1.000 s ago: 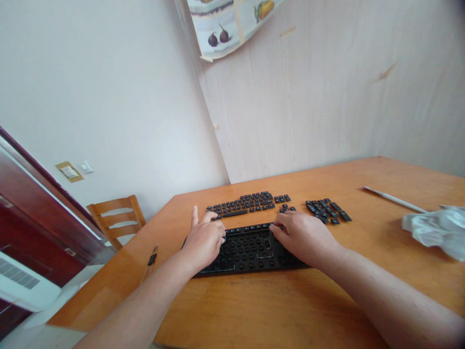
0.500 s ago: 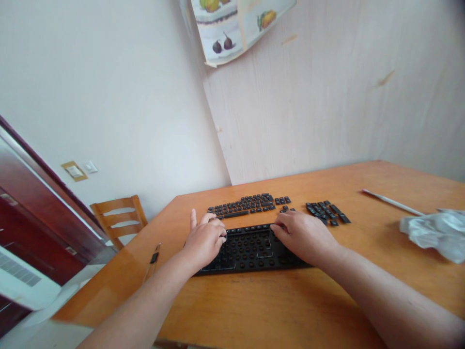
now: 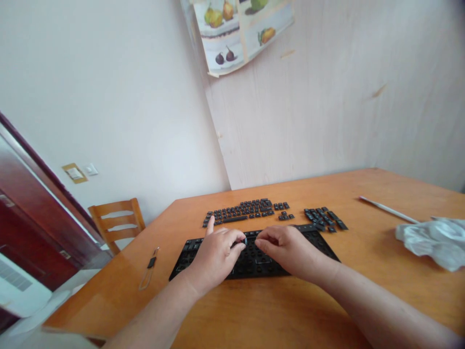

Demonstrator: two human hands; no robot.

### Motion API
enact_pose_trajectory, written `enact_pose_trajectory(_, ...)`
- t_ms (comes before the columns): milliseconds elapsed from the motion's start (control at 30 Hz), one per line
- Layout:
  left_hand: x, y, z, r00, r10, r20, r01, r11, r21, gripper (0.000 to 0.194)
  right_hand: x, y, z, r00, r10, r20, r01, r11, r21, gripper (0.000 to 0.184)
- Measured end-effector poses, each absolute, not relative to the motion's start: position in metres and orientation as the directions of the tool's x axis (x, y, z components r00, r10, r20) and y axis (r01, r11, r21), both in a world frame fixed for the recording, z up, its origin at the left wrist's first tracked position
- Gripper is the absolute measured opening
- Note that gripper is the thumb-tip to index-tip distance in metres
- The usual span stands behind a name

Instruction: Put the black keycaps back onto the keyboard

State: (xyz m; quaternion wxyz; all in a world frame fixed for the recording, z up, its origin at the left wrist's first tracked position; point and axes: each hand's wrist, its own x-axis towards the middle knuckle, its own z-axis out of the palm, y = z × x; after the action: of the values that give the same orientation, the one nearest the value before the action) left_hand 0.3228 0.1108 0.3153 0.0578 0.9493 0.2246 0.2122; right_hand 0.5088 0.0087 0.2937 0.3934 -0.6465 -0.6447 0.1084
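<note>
A black keyboard [image 3: 259, 271] lies flat before me, most of its sockets bare and a row of keycaps along its far edge. Above its middle, my left hand [image 3: 218, 249] is closed, with thumb and fingertips pinched on a small dark keycap [image 3: 244, 241] and the index finger pointing away. Just to the right, my right hand [image 3: 285, 247] hovers over the keyboard with its fingers curled to the thumb; whatever they may hold is hidden. Loose black keycaps [image 3: 247, 209] lie in rows behind the keyboard, with another group [image 3: 321, 216] at the right.
A wire keycap puller [image 3: 151, 263] lies on the wooden table [image 3: 290, 310] at the left. On the right are a long white stick-like pencil [image 3: 390, 209] and a crumpled clear plastic bag [image 3: 436, 241]. A wooden chair [image 3: 118, 223] stands past the left edge.
My left hand has moved right from the keyboard's left part to its middle, now pinching a keycap. My right hand has come slightly left with fingers curled. The view has tilted up a little.
</note>
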Motion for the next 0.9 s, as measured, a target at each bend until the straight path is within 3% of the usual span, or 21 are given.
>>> enact_pose_trajectory(200, 0.336, 0.1, 0.315, 0.797, 0.416, 0.437, 0.316, -0.905, 0.286, 0.004, 0.509, 0.013, 0.286, 0.172, 0.942, 0.287, 0.554, 0.149, -0.819, 0.023)
enact_pose_trajectory(367, 0.339, 0.097, 0.312, 0.763, 0.425, 0.487, 0.261, -0.892, 0.369, 0.008, 0.509, 0.016, 0.283, 0.2, 0.937, 0.286, 0.502, 0.152, -0.851, 0.017)
enact_pose_trajectory(567, 0.34, 0.096, 0.309, 0.725, 0.497, 0.478, 0.271, -0.842, 0.466, 0.01, 0.505, 0.014, 0.284, 0.19, 0.922, 0.337, 0.519, 0.198, -0.832, 0.013)
enact_pose_trajectory(767, 0.342, 0.096, 0.307, 0.696, 0.552, 0.46, 0.261, -0.791, 0.554, 0.01, 0.503, 0.009, 0.288, 0.127, 0.853, 0.506, 0.673, 0.301, -0.676, 0.022)
enact_pose_trajectory(900, 0.344, 0.098, 0.307, 0.684, 0.611, 0.398, 0.223, -0.695, 0.683, 0.008, 0.504, 0.007, 0.29, 0.104, 0.85, 0.516, 0.741, 0.28, -0.611, 0.013)
